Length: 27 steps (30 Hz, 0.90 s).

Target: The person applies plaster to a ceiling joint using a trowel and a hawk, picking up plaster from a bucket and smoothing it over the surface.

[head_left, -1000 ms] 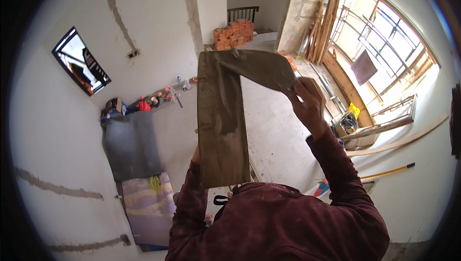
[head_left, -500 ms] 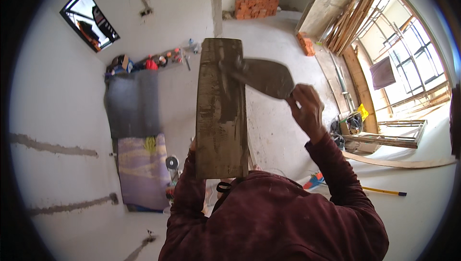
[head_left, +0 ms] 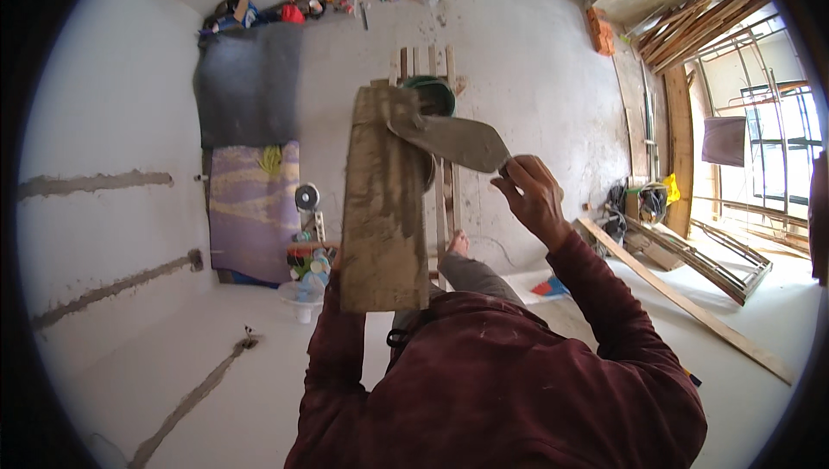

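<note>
A long plastering float [head_left: 384,236], smeared with wet grey mortar, is held up in front of me on the left forearm's side. My left hand is hidden behind the float; only its sleeve shows, running up to the lower edge. My right hand [head_left: 535,197] is closed round the handle of a leaf-shaped trowel [head_left: 462,142]. The trowel's blade reaches left across the float's upper end, its tip against a lump of mortar [head_left: 393,110]. Beyond that end, lower down, stands a green bucket [head_left: 436,93], partly covered by float and blade.
A slatted wooden platform [head_left: 442,210] lies beneath me, with my bare foot [head_left: 458,244] at it. Dark and purple mats [head_left: 250,210] and a white fan-like item [head_left: 302,294] are on the left. Planks [head_left: 682,296], wooden frames and bricks [head_left: 600,33] lie on the right.
The view has tipped downward, bringing the bucket, platform and my foot into sight. Float and trowel have shifted slightly left, and the mortar at the float's upper end looks thicker.
</note>
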Motion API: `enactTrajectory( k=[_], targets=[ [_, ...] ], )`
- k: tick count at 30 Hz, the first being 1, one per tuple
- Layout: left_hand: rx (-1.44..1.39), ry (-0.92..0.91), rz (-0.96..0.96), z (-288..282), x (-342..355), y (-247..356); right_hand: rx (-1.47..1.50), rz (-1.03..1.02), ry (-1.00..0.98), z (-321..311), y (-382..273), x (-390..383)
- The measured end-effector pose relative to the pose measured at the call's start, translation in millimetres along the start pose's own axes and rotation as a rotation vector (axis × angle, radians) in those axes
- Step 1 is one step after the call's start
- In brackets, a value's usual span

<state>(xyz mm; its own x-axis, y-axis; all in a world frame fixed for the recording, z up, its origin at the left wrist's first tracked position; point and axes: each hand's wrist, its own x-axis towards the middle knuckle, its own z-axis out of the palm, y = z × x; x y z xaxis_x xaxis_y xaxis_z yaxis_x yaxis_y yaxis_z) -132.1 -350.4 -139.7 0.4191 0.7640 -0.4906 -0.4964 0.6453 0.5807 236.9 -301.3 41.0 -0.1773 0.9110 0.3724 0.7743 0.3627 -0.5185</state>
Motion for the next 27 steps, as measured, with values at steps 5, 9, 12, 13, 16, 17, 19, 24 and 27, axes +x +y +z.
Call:
enactTrajectory(
  k=[5,9,12,13,16,17,19,24,27],
  targets=[
    [-0.045,0.26,-0.144,-59,-60,-67,0.284,0.254,-0.161,95,35,-40],
    [-0.109,0.454,-0.239,-95,-98,-128,0.276,0.31,-0.292,211,81,-97],
    [-0.161,0.567,-0.286,-117,-116,-170,0.159,0.418,-0.457,335,132,-147],
    [-0.185,0.6,-0.305,-124,-124,-186,0.098,0.454,-0.532,373,150,-161],
    [-0.229,0.651,-0.365,-142,-132,-216,0.009,0.59,-0.543,442,186,-191],
    [-0.236,0.66,-0.381,-150,-133,-225,-0.005,0.584,-0.54,455,193,-189],
    [-0.263,0.675,-0.371,-161,-131,-235,-0.029,0.563,-0.573,455,188,-186],
    [-0.265,0.64,-0.381,-183,-104,-237,0.083,0.539,-0.514,407,175,-175],
    [-0.246,0.551,-0.342,-199,-49,-225,0.127,0.572,-0.484,358,155,-168]
  ],
)
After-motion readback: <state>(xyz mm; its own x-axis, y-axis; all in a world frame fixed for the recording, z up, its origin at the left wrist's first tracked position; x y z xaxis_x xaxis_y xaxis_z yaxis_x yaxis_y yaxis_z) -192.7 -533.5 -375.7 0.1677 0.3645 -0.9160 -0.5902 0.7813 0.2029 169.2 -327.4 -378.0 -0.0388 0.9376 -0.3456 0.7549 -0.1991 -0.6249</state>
